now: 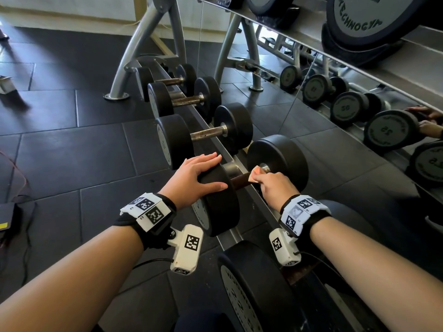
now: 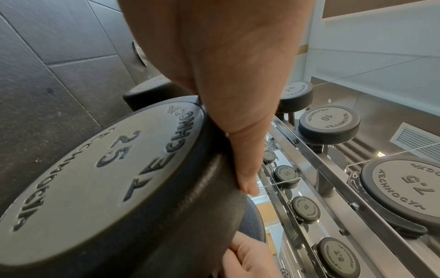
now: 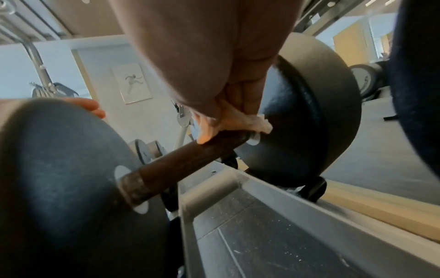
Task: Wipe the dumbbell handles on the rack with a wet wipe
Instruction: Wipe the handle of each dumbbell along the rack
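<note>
Your bare forearms each carry a black wrist strap (image 1: 124, 224) topped with white blocks printed with black square markers. A white camera housing (image 1: 186, 250), also marked, hangs below each wrist; a black cable (image 1: 153, 261) trails from the left unit.

Dark rubber floor tiles (image 1: 72, 144) with pale seams cover a gym lit by daylight from the upper left. A wall mirror (image 1: 318, 97) runs along the right, its panels meeting at thin seams. In the right wrist view a framed figure print (image 3: 131, 82) hangs on a pale wall (image 3: 100, 75); a ventilation grille (image 2: 414, 143) shows in the left wrist view
</note>
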The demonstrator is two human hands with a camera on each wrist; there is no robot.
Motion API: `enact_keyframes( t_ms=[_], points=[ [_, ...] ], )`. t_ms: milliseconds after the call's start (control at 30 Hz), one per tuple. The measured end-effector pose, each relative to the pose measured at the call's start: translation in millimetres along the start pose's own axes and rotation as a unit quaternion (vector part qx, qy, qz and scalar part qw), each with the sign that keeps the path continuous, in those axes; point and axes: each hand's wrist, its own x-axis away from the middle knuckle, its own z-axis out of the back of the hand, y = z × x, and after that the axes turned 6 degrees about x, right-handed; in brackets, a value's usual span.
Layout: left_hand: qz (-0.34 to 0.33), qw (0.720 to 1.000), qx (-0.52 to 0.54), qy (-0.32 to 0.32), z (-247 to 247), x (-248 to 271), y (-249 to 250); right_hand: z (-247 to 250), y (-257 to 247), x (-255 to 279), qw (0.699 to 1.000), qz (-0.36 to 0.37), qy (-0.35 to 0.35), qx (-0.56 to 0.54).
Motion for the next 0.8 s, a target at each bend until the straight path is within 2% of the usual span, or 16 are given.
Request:
enact_keyframes(
  t_ms=[100, 200, 267, 300, 400, 500, 633, 800],
  points=[
    [-0.004, 1.0, -0.004, 0.004, -0.4, -0.6, -1.3, 0.3, -8.1, 5.3, 0.998, 0.03, -0.029, -0.041],
    [-0.008, 1.0, -0.002, 0.005, -0.9, -1.6, -3.1, 6.5, -9.5, 14.1, 0.993, 0.058, -0.093, -0.052],
    [-0.009, 1.0, 0.002, 0.006, -1.0, -2.4, -4.7, 10.7, -6.0, 17.0, 0.992, 0.024, -0.08, -0.095],
    [-0.01, 1.0, 0.003, 0.007, -1.2, -2.6, -5.3, 12.9, -2.7, 18.4, 0.988, -0.016, -0.062, -0.144],
    [-0.011, 1.0, 0.003, 0.008, -1.6, -2.7, -7.5, 14.3, 8.2, 23.3, 0.95, -0.15, -0.026, -0.271],
    [-0.012, 1.0, 0.005, 0.007, -2.0, -2.7, -7.6, 12.2, 9.6, 25.5, 0.925, -0.217, -0.009, -0.312],
    [-0.017, 1.0, 0.002, 0.008, -2.5, -3.2, -5.8, 9.1, 1.9, 18.4, 0.917, -0.25, 0.031, -0.309],
    [-0.017, 1.0, 0.004, 0.007, -2.8, -2.8, -6.4, 16.2, 0.0, 10.1, 0.936, -0.216, 0.041, -0.273]
  ],
)
